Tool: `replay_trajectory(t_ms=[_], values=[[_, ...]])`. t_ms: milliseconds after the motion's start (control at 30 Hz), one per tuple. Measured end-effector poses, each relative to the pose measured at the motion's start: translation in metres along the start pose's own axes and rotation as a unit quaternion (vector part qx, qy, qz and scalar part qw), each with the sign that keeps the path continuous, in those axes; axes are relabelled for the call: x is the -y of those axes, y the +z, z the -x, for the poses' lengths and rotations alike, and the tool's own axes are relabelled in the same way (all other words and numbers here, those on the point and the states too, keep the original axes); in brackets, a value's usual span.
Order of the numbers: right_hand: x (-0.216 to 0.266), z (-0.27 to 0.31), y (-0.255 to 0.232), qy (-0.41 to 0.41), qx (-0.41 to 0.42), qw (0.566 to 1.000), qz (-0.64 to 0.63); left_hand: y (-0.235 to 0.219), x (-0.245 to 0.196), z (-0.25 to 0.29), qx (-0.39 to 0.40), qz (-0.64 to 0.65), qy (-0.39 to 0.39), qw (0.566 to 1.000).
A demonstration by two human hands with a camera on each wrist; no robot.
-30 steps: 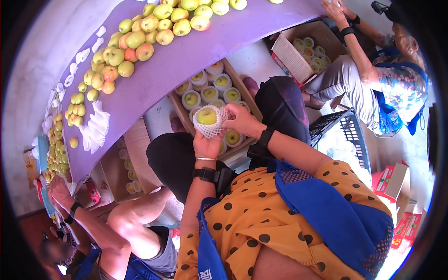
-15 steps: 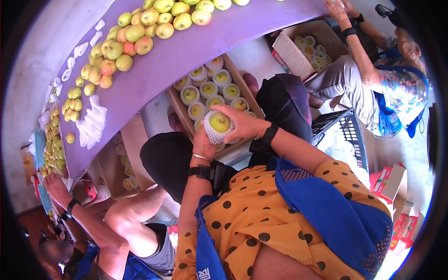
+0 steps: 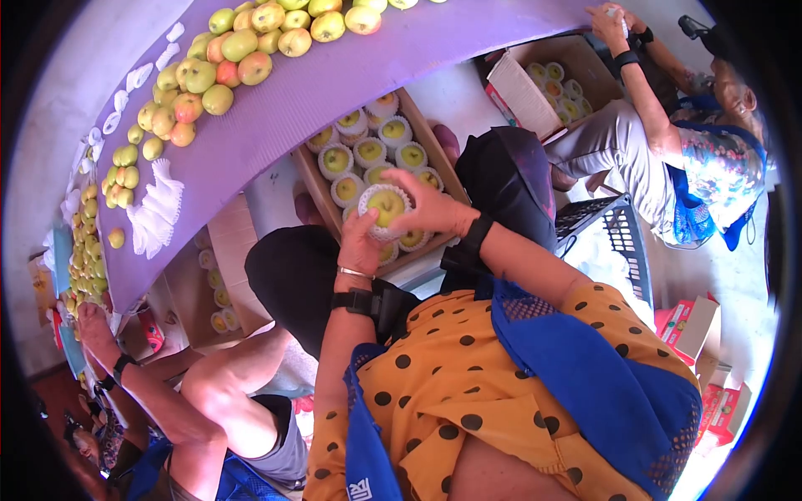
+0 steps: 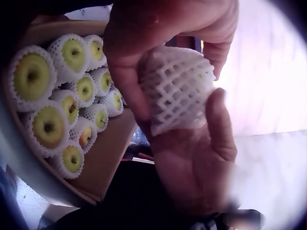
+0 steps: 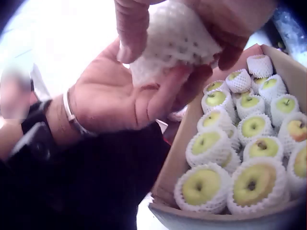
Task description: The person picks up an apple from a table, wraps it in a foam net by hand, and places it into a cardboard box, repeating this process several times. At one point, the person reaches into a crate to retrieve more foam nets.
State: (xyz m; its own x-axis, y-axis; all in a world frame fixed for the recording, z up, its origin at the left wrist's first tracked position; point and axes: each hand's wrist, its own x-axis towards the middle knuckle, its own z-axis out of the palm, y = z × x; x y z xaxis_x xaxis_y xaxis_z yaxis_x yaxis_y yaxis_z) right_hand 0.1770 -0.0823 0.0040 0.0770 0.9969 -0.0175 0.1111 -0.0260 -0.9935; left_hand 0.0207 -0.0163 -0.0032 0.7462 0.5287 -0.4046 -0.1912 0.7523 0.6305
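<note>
No legible text, labels or numbers.

Right hand's grip (image 3: 433, 206) went from pinching the edge of the net (image 4: 177, 91) to wrapping round the apple (image 3: 386, 205), and that flared net's sitting way closer now.

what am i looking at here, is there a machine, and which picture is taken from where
There's no machine: a person works with a bare left hand and right hand. The wide picture is taken from that person's head, looking down; the other two, from the left and right wrists, show the work close up. Both hands hold one apple in a white foam net. Beside them in the wrist views is a box of netted apples. On the purple table lie loose apples and more nets.
</note>
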Motion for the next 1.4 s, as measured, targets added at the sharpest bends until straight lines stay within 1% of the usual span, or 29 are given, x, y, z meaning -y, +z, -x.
replay_trajectory(t_ms=[33,67,100,133,200,267,333,400,467,533,567,600,700,800,867,900,933,967,1000,1033,1067,1133,1167,1233,1267,1300,1333,1367,1400], values=[[-0.004,-0.002,-0.005,0.003,0.002,1.000,-0.001,0.001,-0.004,0.001,-0.004,-0.003,-0.008,1.000],[-0.009,-0.004,-0.010,0.067,0.024,0.993,-0.092,-0.002,-0.002,0.000,-0.006,-0.001,-0.009,1.000],[-0.010,-0.004,-0.013,0.130,0.044,0.974,-0.181,-0.004,-0.001,-0.002,-0.009,-0.030,0.021,0.999],[-0.010,-0.002,-0.014,0.131,0.045,0.974,-0.182,-0.005,0.000,-0.003,-0.010,-0.059,0.052,0.997],[-0.007,-0.001,-0.018,0.175,0.134,0.933,-0.284,-0.006,0.000,-0.003,-0.017,-0.056,0.050,0.997],[-0.009,0.000,-0.017,0.171,0.130,0.932,-0.293,-0.007,0.000,-0.003,-0.026,-0.052,0.050,0.997],[-0.011,0.000,-0.017,0.168,0.124,0.930,-0.303,-0.004,-0.001,-0.002,-0.055,-0.052,0.044,0.996],[-0.011,-0.001,-0.018,0.192,0.092,0.890,-0.403,0.004,-0.005,0.000,-0.074,-0.034,0.043,0.996],[-0.011,-0.002,-0.021,0.210,0.088,0.890,-0.395,0.006,-0.007,0.000,-0.092,-0.015,0.044,0.995],[-0.011,-0.003,-0.022,0.227,0.084,0.890,-0.386,0.004,-0.008,-0.002,-0.077,-0.050,0.044,0.995],[-0.012,-0.003,-0.021,0.231,0.087,0.882,-0.402,0.003,-0.008,-0.004,-0.078,-0.048,0.045,0.995],[-0.010,-0.004,-0.021,0.235,0.090,0.873,-0.418,0.002,-0.007,-0.005,-0.083,-0.060,0.046,0.994],[0.004,-0.007,-0.027,0.252,0.102,0.874,-0.402,0.001,-0.006,-0.010,-0.100,-0.096,0.048,0.989],[0.002,-0.015,-0.027,0.260,0.092,0.867,-0.415,0.004,-0.007,-0.010,-0.117,-0.132,0.044,0.983],[-0.008,-0.024,-0.028,0.242,0.100,0.879,-0.399,0.004,-0.006,-0.013,-0.123,-0.140,0.042,0.982],[-0.004,-0.031,-0.028,0.223,0.108,0.889,-0.386,0.005,-0.004,-0.016,-0.184,-0.104,0.034,0.977],[0.001,-0.038,-0.030,0.226,0.110,0.888,-0.385,0.004,-0.004,-0.018,-0.246,-0.067,0.024,0.967],[0.006,-0.046,-0.034,0.235,0.060,0.872,-0.425,0.001,-0.005,-0.019,-0.248,-0.063,0.024,0.966],[0.010,-0.054,-0.038,0.244,0.009,0.852,-0.462,-0.001,-0.006,-0.020,-0.303,-0.062,0.031,0.951],[-0.023,-0.068,-0.044,0.248,-0.058,0.864,-0.433,-0.004,-0.007,-0.020,-0.357,-0.060,0.037,0.932],[-0.037,-0.076,-0.050,0.253,-0.058,0.865,-0.430,-0.005,-0.007,-0.020,-0.358,-0.055,0.034,0.931],[-0.043,-0.087,-0.058,0.283,-0.128,0.881,-0.358,-0.008,-0.011,-0.020,-0.419,-0.024,0.068,0.905],[-0.045,-0.088,-0.060,0.304,-0.146,0.882,-0.329,-0.009,-0.013,-0.020,-0.423,-0.019,0.065,0.904],[-0.046,-0.087,-0.054,0.327,-0.128,0.885,-0.306,-0.014,-0.014,-0.020,-0.438,-0.032,0.103,0.893],[-0.049,-0.083,-0.051,0.345,-0.114,0.887,-0.285,-0.018,-0.014,-0.018,-0.443,-0.029,0.096,0.891],[-0.056,-0.079,-0.049,0.353,-0.113,0.884,-0.285,-0.020,-0.016,-0.018,-0.440,-0.031,0.109,0.891],[-0.068,-0.075,-0.047,0.375,-0.082,0.881,-0.277,-0.022,-0.019,-0.017,-0.436,-0.034,0.123,0.891],[-0.076,-0.072,-0.045,0.395,-0.051,0.877,-0.268,-0.022,-0.021,-0.016,-0.435,-0.026,0.119,0.892],[-0.079,-0.070,-0.042,0.397,-0.051,0.876,-0.269,-0.024,-0.020,-0.015,-0.436,-0.025,0.117,0.892]])
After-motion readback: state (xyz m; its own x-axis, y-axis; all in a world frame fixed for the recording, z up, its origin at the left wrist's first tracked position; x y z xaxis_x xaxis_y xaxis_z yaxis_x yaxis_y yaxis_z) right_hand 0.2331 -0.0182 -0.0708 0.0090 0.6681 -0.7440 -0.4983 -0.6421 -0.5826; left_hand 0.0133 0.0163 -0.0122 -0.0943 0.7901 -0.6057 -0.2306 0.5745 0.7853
